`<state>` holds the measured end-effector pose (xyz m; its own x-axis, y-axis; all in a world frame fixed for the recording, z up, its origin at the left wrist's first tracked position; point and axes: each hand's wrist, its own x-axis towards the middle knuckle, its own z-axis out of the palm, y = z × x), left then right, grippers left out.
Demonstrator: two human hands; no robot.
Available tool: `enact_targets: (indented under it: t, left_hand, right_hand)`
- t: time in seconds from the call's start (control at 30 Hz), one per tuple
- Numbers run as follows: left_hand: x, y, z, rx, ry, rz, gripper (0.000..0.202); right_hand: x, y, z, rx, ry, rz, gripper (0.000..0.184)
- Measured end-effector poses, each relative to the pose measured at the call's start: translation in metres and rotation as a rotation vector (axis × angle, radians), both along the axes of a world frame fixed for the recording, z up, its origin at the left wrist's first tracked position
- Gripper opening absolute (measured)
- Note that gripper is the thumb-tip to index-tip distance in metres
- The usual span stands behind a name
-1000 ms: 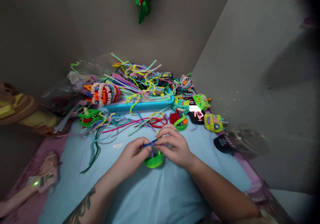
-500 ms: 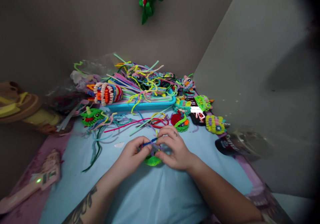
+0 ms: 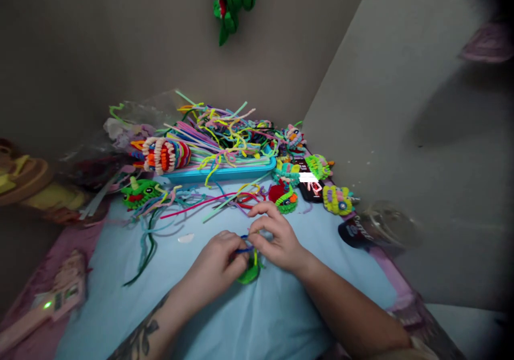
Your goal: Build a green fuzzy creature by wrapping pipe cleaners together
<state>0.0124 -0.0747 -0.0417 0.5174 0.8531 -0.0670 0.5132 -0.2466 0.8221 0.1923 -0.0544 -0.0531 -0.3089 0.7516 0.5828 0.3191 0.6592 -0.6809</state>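
My left hand (image 3: 220,259) is closed, thumb against fingers, on a dark blue pipe cleaner (image 3: 244,250). From the right, the thumb and forefinger of my right hand (image 3: 279,239) pinch at the same blue pipe cleaner, its other fingers loosely curled above. Just below the fingertips hangs a green fuzzy pipe-cleaner piece (image 3: 249,274), joined by a short yellow strand (image 3: 255,256). Fingers partly hide where the strands meet.
A blue tray (image 3: 217,175) heaped with pipe cleaners stands at the back. Around it lie a green figure (image 3: 140,193), a striped one (image 3: 166,154), a yellow one (image 3: 339,200), a phone (image 3: 310,183) and a coffee cup (image 3: 361,231). A pink glue gun (image 3: 60,298) rests at left.
Both hands have lowered slightly with the green piece, and the right fingers have shifted along the blue pipe cleaner. The whole view has shifted a little, so objects sit farther left.
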Motion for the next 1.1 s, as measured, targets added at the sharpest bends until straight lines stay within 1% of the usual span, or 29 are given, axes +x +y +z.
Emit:
enact_targets:
  t: [0.07,0.13,0.17,0.23,0.33,0.37,0.4,0.5,0.53,0.6,0.67,0.73,0.77,0.83,0.9,0.97,1.03,1.1]
  left_hand:
    - [-0.002,0.001,0.001,-0.087,-0.058,0.087,0.016]
    - [-0.004,0.003,0.002,-0.165,-0.113,0.131,0.017]
    - [-0.005,0.004,0.003,-0.187,-0.130,0.131,0.018]
    - [-0.006,0.005,0.004,-0.186,-0.139,0.112,0.018]
    - [-0.005,0.003,0.004,-0.119,-0.107,0.075,0.017]
    - [-0.004,0.002,0.004,-0.088,-0.090,0.059,0.016]
    - [-0.002,0.001,0.004,-0.052,-0.071,0.039,0.015]
    - [0.003,-0.004,0.004,0.044,-0.023,-0.046,0.014]
    - [0.005,-0.005,0.004,0.055,-0.015,-0.071,0.014]
    - [0.007,-0.006,0.005,0.036,-0.029,-0.073,0.014]
    - [0.006,-0.004,0.004,-0.037,-0.076,0.006,0.015]
    - [0.002,0.000,0.004,-0.150,-0.148,0.117,0.017]
    - [-0.001,0.002,0.004,-0.215,-0.188,0.154,0.019]
    - [-0.004,0.005,0.005,-0.331,-0.259,0.181,0.022]
    - [-0.006,0.007,0.006,-0.399,-0.302,0.174,0.024]
    - [-0.005,0.008,0.006,-0.418,-0.315,0.177,0.025]
    - [-0.004,0.007,0.006,-0.402,-0.298,0.187,0.025]
    - [-0.004,0.006,0.006,-0.352,-0.254,0.189,0.024]
  right_hand:
    - [0.001,0.001,-0.001,0.014,0.016,0.068,0.017]
    - [0.002,0.001,-0.001,0.025,0.039,0.084,0.025]
    - [0.002,0.002,-0.001,0.021,0.053,0.083,0.024]
    - [0.001,0.003,-0.001,-0.003,0.098,0.095,0.016]
    - [-0.001,0.004,-0.002,-0.071,0.171,0.145,0.008]
    - [-0.002,0.004,-0.002,-0.092,0.188,0.137,0.006]
    - [-0.003,0.004,-0.003,-0.116,0.204,0.102,0.006]
    - [-0.006,0.003,-0.005,-0.177,0.215,-0.059,0.005]
    - [-0.006,0.002,-0.006,-0.183,0.199,-0.086,0.005]
    - [-0.004,0.003,-0.005,-0.145,0.153,-0.068,0.008]
    - [-0.001,0.003,-0.004,-0.034,0.115,-0.025,0.013]
    - [0.001,0.003,-0.002,0.112,0.046,-0.015,0.015]
    - [0.002,0.003,-0.002,0.181,-0.013,-0.015,0.016]
    - [0.003,0.003,-0.001,0.271,-0.145,-0.007,0.022]
    - [0.002,0.003,-0.002,0.302,-0.233,0.006,0.028]
    - [0.001,0.003,-0.004,0.300,-0.269,0.019,0.028]
    - [0.000,0.003,-0.006,0.278,-0.274,0.024,0.023]
    - [-0.001,0.002,-0.007,0.221,-0.253,0.029,0.018]
